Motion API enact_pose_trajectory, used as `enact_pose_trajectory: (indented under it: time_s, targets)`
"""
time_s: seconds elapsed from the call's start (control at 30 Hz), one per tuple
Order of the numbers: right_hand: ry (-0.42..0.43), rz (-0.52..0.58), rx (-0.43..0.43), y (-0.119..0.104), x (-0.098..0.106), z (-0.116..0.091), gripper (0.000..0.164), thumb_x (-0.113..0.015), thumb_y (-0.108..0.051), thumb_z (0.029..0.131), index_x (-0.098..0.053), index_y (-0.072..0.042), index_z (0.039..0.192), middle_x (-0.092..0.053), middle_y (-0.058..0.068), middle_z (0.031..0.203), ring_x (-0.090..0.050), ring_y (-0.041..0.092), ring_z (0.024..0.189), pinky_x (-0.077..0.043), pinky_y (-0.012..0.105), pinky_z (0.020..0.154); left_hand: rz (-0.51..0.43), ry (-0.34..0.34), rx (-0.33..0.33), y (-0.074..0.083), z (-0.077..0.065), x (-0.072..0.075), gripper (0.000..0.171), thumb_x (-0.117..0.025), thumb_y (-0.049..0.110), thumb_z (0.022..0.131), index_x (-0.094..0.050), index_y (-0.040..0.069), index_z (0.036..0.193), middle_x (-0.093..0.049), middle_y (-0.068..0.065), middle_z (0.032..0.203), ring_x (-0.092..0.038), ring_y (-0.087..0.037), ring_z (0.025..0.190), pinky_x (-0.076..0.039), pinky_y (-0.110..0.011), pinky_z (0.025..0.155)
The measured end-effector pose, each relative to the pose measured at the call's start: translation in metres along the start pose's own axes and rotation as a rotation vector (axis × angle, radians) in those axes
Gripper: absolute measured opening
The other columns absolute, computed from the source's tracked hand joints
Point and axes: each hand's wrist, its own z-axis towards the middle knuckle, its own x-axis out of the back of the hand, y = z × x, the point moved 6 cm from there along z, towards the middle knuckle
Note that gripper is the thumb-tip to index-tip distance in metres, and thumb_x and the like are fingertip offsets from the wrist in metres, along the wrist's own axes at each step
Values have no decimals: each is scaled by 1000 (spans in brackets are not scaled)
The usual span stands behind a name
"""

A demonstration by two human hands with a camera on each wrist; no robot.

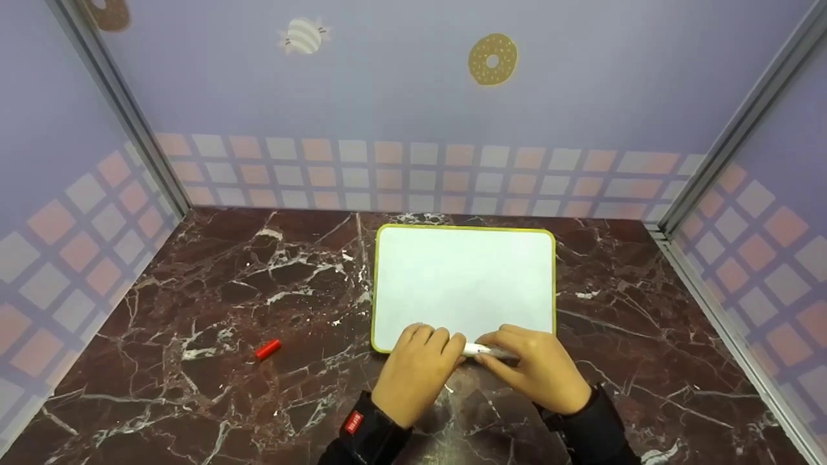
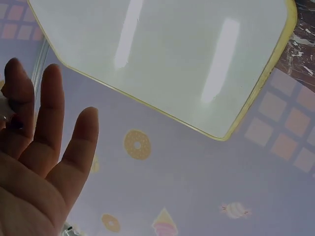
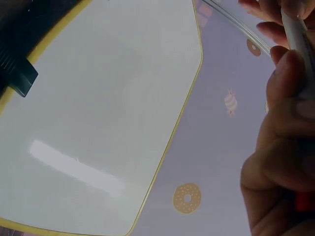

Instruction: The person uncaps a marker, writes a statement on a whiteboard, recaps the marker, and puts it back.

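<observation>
A whiteboard marker (image 1: 475, 349) with a white barrel lies sideways between both hands, over the lower edge of a yellow-framed whiteboard (image 1: 465, 284). My left hand (image 1: 420, 365) pinches its left end, back of the hand upward. The right hand (image 1: 533, 368) grips its other end between thumb and fingers. In the left wrist view, a dark red tip of the marker (image 2: 6, 110) shows beside the fingers. The right wrist view has the white marker (image 3: 298, 39) running through the curled fingers, with red showing low down. The board's white face bears no marks.
A small red cap (image 1: 267, 349) lies on the dark marbled table (image 1: 310, 400), left of the board. Lilac walls (image 1: 400, 84) with sweets and check patterns enclose the table at the back and sides. Dark straps (image 1: 375, 426) circle the wrists.
</observation>
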Motion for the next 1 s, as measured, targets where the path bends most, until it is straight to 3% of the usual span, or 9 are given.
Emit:
enact_pose_trajectory:
  time_s: [0.13, 0.33, 0.47, 0.6, 0.67, 0.8, 1.0]
  targets:
    - [38, -3, -1, 2, 5, 0, 24, -73, -21, 78, -67, -22, 101, -63, -12, 81, -53, 1, 62, -40, 13, 57, 0, 29, -6, -1, -1, 0, 23, -43, 36, 92, -53, 15, 93, -47, 5, 72, -43, -13, 66, -44, -27, 68]
    - [98, 87, -124, 17, 22, -1, 48, -75, -19, 75, -58, -14, 120, -63, -8, 79, -48, 1, 57, -40, 15, 52, -32, 3, 65, -13, 0, 1, 22, -47, 35, 92, -54, 15, 95, -50, 6, 73, -43, -12, 67, -43, -26, 66]
    - [152, 335, -214, 20, 30, -2, 61, -73, -2, 74, -45, -5, 129, -65, 3, 82, -56, 9, 62, -46, 20, 55, -171, -4, 167, -20, 1, 4, 21, -53, 34, 90, -56, 15, 101, -56, 6, 78, -46, -11, 72, -43, -25, 67]
    - [173, 575, -222, 11, 29, 2, 58, -70, 14, 68, -44, 9, 119, -65, 16, 82, -60, 14, 67, -51, 25, 58, -330, 11, 223, -17, 2, 4, 21, -51, 32, 92, -56, 15, 104, -60, 7, 85, -47, -10, 74, -42, -23, 68]
    - [148, 641, -221, 6, 24, 5, 51, -69, 16, 67, -45, 12, 112, -63, 18, 82, -61, 13, 68, -52, 27, 58, -379, 20, 211, -12, 2, 4, 21, -50, 32, 93, -56, 16, 105, -61, 8, 86, -47, -9, 75, -41, -23, 68]
    - [83, 772, -208, 2, 11, 6, 39, -68, 17, 68, -46, 9, 100, -61, 9, 81, -57, 6, 64, -49, 26, 48, -441, 61, 140, -3, 3, 5, 20, -50, 32, 93, -56, 16, 102, -61, 9, 85, -48, -10, 77, -42, -23, 70]
    - [42, 929, -123, 0, -4, 4, 25, -61, 18, 74, -43, 7, 88, -56, 3, 72, -50, 1, 59, -41, 21, 41, -456, 102, 72, 6, 3, 8, 23, -48, 37, 93, -59, 18, 99, -59, 11, 80, -49, -10, 78, -41, -23, 71]
